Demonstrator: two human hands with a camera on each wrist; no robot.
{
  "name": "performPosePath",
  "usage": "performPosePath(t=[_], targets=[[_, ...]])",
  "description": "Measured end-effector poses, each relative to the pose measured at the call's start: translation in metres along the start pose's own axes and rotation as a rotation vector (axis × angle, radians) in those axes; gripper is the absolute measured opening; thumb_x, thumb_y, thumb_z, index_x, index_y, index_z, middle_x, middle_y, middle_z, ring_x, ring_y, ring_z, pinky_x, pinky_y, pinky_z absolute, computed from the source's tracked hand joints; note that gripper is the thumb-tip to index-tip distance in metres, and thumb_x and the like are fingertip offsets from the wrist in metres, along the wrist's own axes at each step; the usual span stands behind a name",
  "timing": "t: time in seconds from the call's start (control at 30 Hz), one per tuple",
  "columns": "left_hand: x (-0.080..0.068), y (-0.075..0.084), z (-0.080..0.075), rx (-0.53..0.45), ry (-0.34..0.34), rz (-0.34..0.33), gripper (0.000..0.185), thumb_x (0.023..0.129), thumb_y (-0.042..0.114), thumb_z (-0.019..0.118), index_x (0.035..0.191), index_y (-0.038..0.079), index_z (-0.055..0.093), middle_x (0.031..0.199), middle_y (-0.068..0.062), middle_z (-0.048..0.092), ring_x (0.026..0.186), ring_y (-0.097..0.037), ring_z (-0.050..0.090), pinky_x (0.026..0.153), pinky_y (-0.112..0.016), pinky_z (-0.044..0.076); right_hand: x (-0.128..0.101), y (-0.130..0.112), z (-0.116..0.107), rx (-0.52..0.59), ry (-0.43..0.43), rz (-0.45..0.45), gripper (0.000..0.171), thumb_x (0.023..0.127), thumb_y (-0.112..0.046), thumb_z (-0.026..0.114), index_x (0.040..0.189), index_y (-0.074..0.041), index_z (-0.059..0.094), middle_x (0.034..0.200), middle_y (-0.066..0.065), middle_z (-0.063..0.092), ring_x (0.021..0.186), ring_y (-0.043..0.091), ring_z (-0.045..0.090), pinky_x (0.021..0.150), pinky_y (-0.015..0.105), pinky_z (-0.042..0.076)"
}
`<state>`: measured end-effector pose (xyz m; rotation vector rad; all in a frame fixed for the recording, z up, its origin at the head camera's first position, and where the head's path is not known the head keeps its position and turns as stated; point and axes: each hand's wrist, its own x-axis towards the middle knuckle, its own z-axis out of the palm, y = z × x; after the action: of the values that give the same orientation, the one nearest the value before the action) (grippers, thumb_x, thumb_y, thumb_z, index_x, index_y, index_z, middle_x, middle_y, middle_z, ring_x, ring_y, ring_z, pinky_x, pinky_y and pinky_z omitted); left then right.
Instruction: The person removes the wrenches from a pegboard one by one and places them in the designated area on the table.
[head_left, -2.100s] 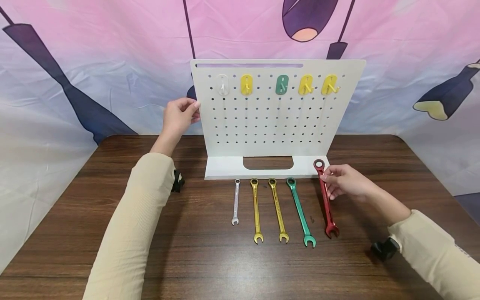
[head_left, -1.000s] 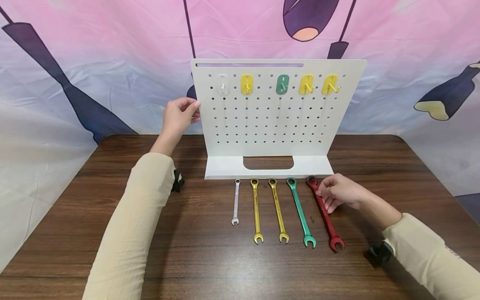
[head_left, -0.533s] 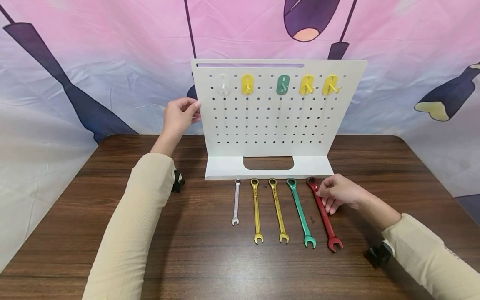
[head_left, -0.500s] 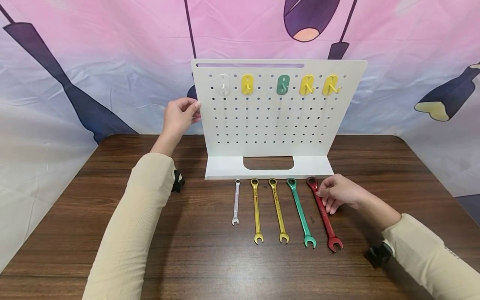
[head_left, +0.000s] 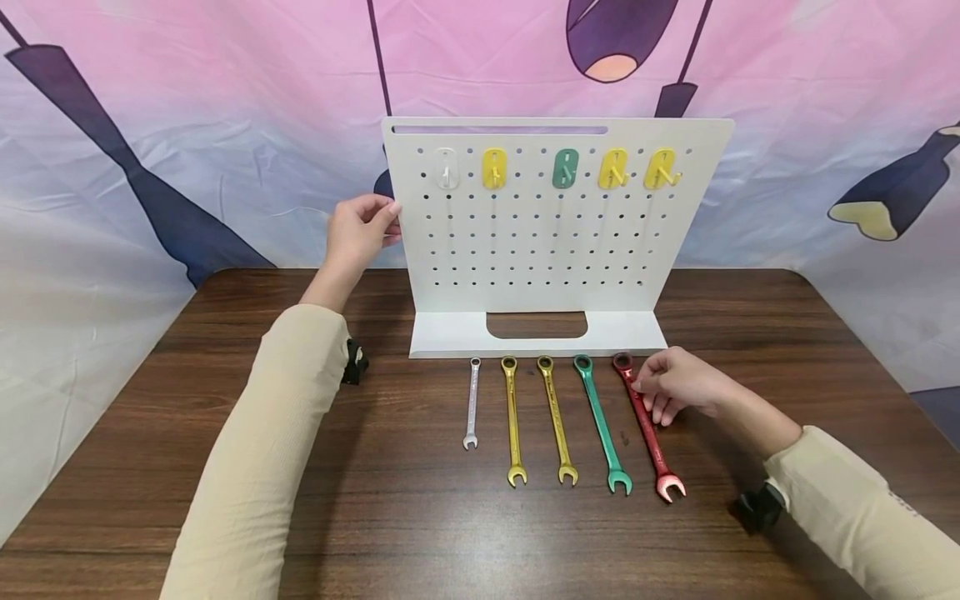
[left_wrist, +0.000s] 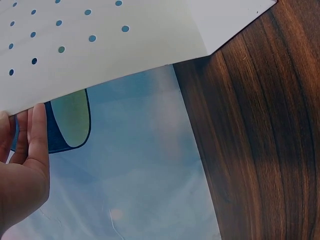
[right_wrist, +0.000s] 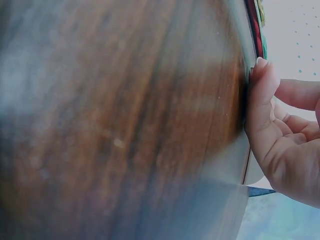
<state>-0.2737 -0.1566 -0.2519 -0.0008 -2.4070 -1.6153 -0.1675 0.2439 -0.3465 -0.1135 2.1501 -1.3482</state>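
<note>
My left hand [head_left: 358,232] pinches the left edge of a white pegboard [head_left: 525,242] between thumb and fingers; the left wrist view shows the fingertips [left_wrist: 38,112] at that edge. At the right end of a row of wrenches, my right hand [head_left: 682,385] holds a red combination wrench [head_left: 651,429] by its upper shank. This wrench lies on the table, ring end toward the board. Beside it lie a green wrench [head_left: 600,421], two yellow wrenches [head_left: 513,421] and a small silver wrench [head_left: 472,404]. In the right wrist view only a sliver of the red wrench [right_wrist: 254,27] shows.
Along the board's top sit a white hook [head_left: 446,169], a green hook [head_left: 566,169] and several yellow hooks [head_left: 493,169]. The board's base [head_left: 450,335] stands just behind the wrenches on a dark wooden table [head_left: 420,533]. A printed cloth [head_left: 225,150] hangs behind.
The red wrench has come down from over the board's base to the table beside the green one, my right hand moving with it. It has barely shifted since. My left hand has stayed put.
</note>
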Motion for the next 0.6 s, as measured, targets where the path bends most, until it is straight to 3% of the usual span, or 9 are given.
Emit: performPosePath(t=[0.6], targets=[[-0.004,-0.006,-0.006,-0.019,-0.022,-0.006,0.027,0.093,0.019,0.054,0.102,-0.006,0.06,0.083,-0.008,0.06,0.074,-0.012,0.06,0.074,-0.024,0.056,-0.005,-0.001,-0.011,0.017,0.026,-0.042,0.013,0.09,0.001,0.049,0.094,0.014,0.05,0.069,0.013,0.054,0.055,0.019,0.056,0.05,0.033,0.056]])
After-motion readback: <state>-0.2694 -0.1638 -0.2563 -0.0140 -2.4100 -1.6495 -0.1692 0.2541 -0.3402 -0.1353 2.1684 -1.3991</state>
